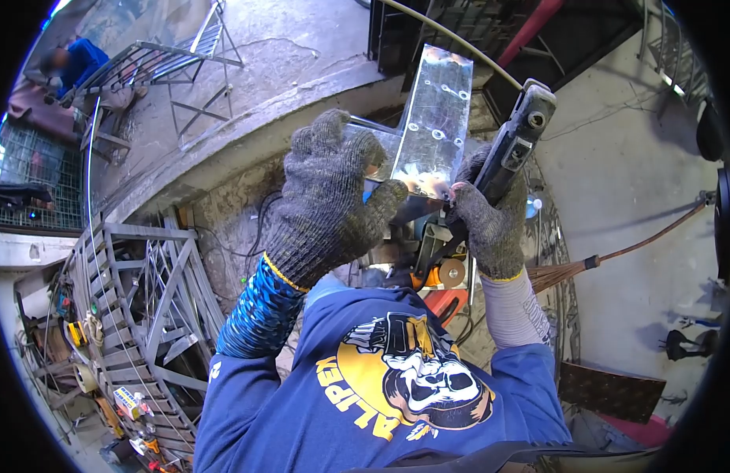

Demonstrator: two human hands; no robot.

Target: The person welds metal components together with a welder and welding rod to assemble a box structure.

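Blue shirt with a yellow skull print fills the bottom of the view, nearest the camera and directly below the steel plate. Left of and below the plate, a stack of grey metal frames lies on the ground, with small tools strewn along its lower edge. Far to the upper left of the plate, another person in a blue top sits by a barred frame.

The plate itself is shiny and marked with drilled holes. It stands up between the two gloved hands, well above the ground.

The left hand, in a grey knit glove, is closed on the plate's lower left side, fingers curled over its edge. The right hand, gloved the same way, is wrapped around the dark tool just right of the plate. This may be a grinder or a welding holder, but the view is too cramped to be sure. Its working end meets the plate's lower edge, and a cable runs off its top.

A broom lies to the lower right of the plate. An orange disc sits just beneath the plate, between the wrists.
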